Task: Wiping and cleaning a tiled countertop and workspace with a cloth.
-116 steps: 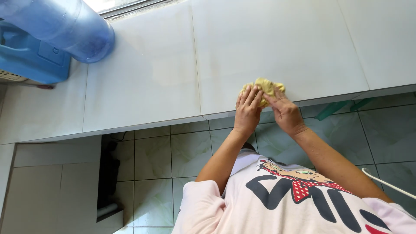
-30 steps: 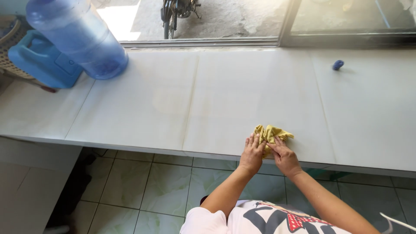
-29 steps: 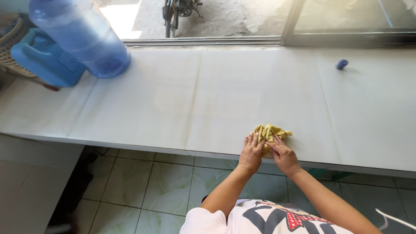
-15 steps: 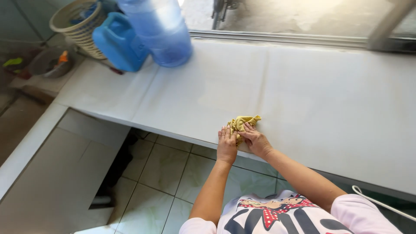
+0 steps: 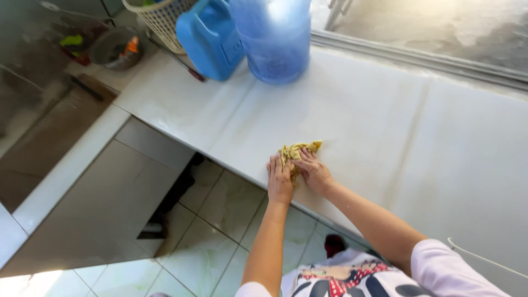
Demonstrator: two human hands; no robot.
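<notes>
A crumpled yellow cloth (image 5: pixel 298 151) lies on the white tiled counter (image 5: pixel 385 126) near its front edge. My left hand (image 5: pixel 279 180) lies flat against the cloth's left side, fingers pointing away from me. My right hand (image 5: pixel 314 171) presses down on the cloth from the right, its fingers covering part of it. Both hands touch the cloth and sit close together.
A large translucent blue water bottle (image 5: pixel 273 36) and a blue plastic jug (image 5: pixel 209 37) stand at the counter's far left. A white woven basket (image 5: pixel 160 16) sits behind them. Below the counter are floor tiles (image 5: pixel 220 220) and a dark gap.
The view has swung left and nearer the counter. My hands and the cloth have slid left along the counter's front edge, closer to the blue bottle and jug.
</notes>
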